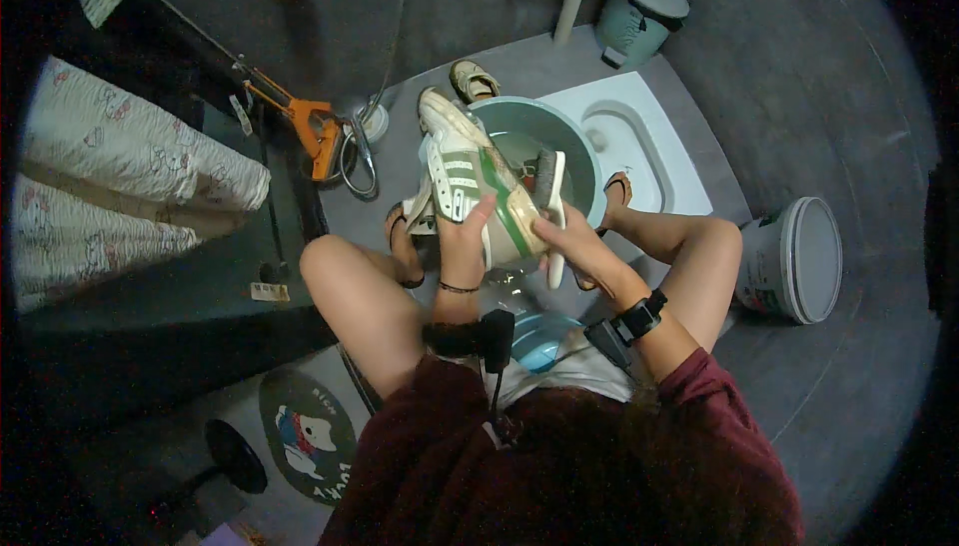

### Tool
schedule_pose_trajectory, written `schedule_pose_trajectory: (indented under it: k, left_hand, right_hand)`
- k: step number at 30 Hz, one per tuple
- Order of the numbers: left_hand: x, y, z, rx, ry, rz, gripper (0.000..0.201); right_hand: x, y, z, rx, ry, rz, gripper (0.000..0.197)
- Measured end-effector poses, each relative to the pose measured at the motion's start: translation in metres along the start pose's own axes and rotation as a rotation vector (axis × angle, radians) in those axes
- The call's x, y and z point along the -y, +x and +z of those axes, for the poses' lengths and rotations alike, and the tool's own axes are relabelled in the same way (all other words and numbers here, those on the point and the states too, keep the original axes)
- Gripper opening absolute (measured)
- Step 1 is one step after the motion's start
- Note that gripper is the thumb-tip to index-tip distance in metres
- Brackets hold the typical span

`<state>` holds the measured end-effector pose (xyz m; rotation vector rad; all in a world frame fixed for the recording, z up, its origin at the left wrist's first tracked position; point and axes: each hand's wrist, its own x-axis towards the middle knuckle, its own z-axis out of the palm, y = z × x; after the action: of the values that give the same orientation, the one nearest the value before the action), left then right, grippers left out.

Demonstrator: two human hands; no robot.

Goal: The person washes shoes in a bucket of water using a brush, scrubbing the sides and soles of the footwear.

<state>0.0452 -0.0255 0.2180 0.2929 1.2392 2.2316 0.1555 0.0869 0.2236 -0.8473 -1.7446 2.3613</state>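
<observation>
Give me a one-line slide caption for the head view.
Seated person's left hand holds a white and green shoe over a green basin while the right hand grips a brush against it.

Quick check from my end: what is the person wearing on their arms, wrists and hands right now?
Both hands are bare, no gloves. The left hand has a thin dark band at the wrist. The right hand has a black strap with a small black device on the wrist. Forearms are bare; dark red short sleeves cover the upper arms.

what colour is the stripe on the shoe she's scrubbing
Green, running diagonally across the white shoe; clearest in the head view.
</observation>
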Motion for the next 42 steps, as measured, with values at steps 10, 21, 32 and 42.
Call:
schedule_pose_trajectory:
  k: [10, 21, 32, 42]
  left_hand:
    - [0.061, 0.02, -0.037, -0.424, 0.199, -0.073, 0.027]
    - [0.07, 0.018, -0.055, -0.577, 0.459, -0.124, 0.023]
    - [0.071, 0.015, -0.02, -0.776, 0.353, -0.075, 0.038]
    - [0.096, 0.024, -0.042, -1.064, 0.369, -0.178, 0.035]
  right_hand:
    - [-0.01, 0.022, -0.031, -0.12, -0.705, -0.049, 0.029]
    - [-0.069, 0.123, -0.045, -0.104, -0.688, 0.202, 0.048]
    - [-0.158, 0.235, -0.08, 0.079, -1.217, 0.049, 0.056]
    - [-0.021, 0.116, -0.041, 0.298, -0.605, -0.286, 0.039]
